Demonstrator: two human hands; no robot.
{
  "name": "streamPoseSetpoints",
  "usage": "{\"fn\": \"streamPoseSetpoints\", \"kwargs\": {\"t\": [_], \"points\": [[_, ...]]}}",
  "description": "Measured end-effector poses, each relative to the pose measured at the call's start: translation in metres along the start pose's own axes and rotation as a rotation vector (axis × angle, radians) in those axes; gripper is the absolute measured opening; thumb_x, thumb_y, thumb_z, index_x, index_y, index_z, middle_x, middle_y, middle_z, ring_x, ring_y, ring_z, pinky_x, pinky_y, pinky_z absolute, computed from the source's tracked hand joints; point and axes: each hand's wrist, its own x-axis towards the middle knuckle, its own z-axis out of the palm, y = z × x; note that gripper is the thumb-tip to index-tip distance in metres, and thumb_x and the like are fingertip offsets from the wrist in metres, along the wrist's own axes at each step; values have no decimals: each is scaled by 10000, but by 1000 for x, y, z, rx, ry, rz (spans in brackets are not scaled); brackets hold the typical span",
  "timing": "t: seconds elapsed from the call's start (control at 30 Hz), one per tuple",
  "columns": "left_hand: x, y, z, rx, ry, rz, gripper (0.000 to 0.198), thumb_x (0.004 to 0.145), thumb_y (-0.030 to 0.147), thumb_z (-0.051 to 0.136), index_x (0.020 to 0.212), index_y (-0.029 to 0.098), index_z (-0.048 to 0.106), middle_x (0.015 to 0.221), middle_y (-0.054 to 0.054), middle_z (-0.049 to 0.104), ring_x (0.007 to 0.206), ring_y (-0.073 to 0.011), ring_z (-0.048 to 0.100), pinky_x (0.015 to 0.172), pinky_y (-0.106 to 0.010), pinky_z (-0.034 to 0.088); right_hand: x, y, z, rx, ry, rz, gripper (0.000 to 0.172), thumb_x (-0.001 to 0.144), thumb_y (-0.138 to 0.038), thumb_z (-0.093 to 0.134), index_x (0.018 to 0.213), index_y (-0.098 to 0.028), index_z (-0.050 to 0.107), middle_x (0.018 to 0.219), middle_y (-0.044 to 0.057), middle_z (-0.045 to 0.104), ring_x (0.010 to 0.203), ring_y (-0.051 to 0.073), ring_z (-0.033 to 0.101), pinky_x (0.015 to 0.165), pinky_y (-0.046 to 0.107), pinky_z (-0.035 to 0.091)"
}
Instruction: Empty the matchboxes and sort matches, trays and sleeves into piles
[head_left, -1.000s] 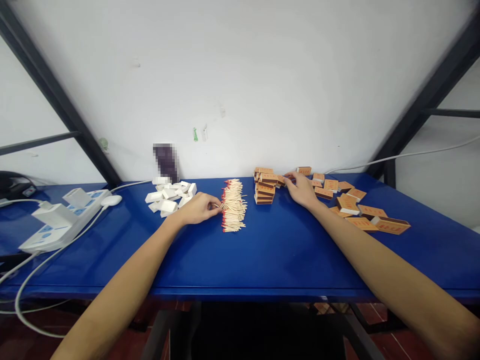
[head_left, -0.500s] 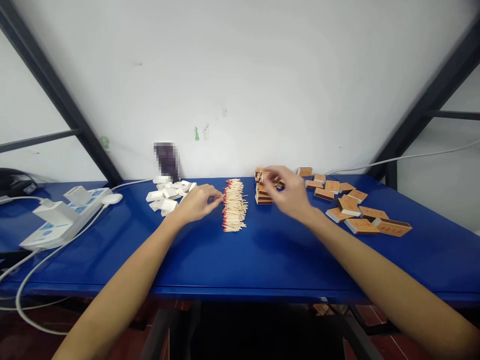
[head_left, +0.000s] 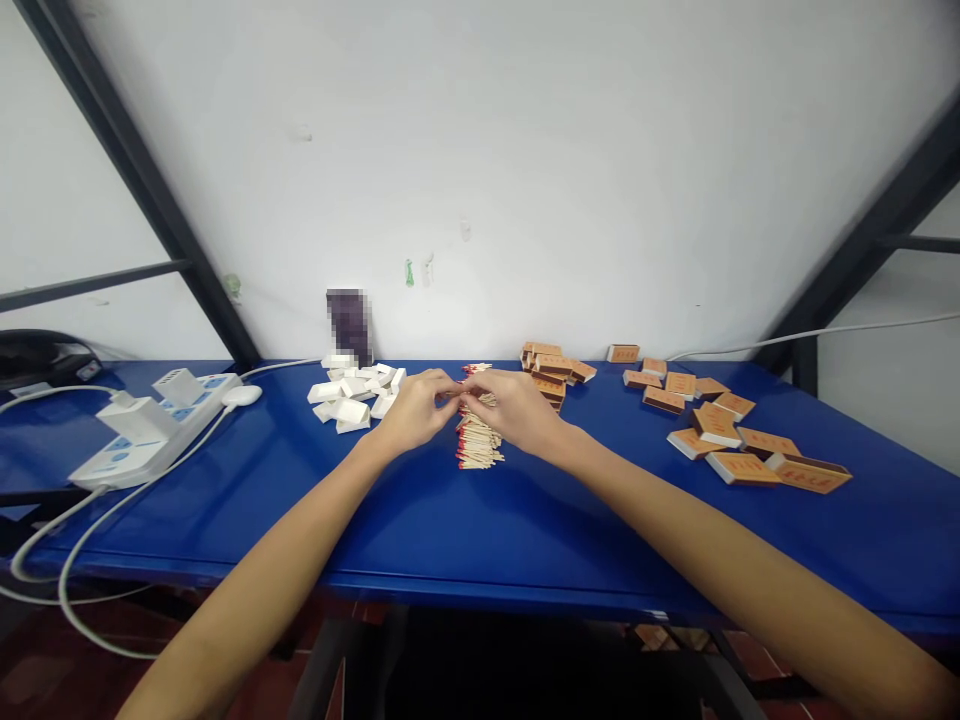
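A long row of wooden matches with red heads [head_left: 480, 448] lies on the blue table, heads to the left. My left hand [head_left: 421, 408] comes at it from the head side, thumb and forefinger pinched, seemingly on matches. From the other side my right hand [head_left: 519, 408] reaches over the row, its thumb and fingers closed. The fingertips of both hands meet above the match heads. Whatever the right fingertips hold is too small to make out. Both hands cover the middle of the row.
White matchbox trays [head_left: 352, 412] are heaped left of the matches. Behind my right hand stands a stack of orange matchbox sleeves [head_left: 551, 362]; several orange matchboxes [head_left: 739, 467] lie scattered at the right. A power strip [head_left: 124, 460] with white cables occupies the left, and a dark pixelated object [head_left: 350, 325] leans on the wall.
My right hand has moved left from the sleeve stack to the matches and meets my left hand there. The left hand stays by the match heads. The view has shifted slightly.
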Motion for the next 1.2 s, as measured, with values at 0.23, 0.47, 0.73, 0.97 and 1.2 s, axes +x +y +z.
{"fn": "streamPoseSetpoints", "kwargs": {"t": [0.23,0.47,0.73,0.97,1.2], "points": [[2,-9,0,-269,70,-139,173,862,281,627,899,185,765,901,-58,727,830,-176,657,746,-285,510,-5,9,-3,115,69,45,134,858,-163,580,795,-201,693,790,25,736,717,173,676,693,298,513],[2,-41,2,-386,180,-331,237,837,333,634,920,153,764,975,-99,761,927,-222,694,839,-336,539,0,34,-12,350,227,357,104,744,-292,660,734,-189,665,718,42,724,671,189,684,666,322,564],[1,-44,10,-371,197,-372,182,805,289,658,871,139,735,896,-87,756,837,-205,697,800,-322,544,2,42,-3,334,179,337,54,704,-249,630,689,-198,616,665,17,683,623,169,650,624,309,543],[-1,-46,13,-308,249,-327,350,933,244,447,1203,176,659,1004,-66,665,798,-158,614,775,-291,506,-11,26,-5,256,135,238,75,790,-232,613,746,-209,669,752,26,731,725,196,694,715,342,553],[0,-49,14,-359,279,-308,278,939,272,415,1050,171,649,893,-53,635,822,-170,604,765,-288,496,-18,29,-1,93,113,180,119,843,-215,635,830,-224,754,894,38,780,833,235,722,787,382,552]]}}
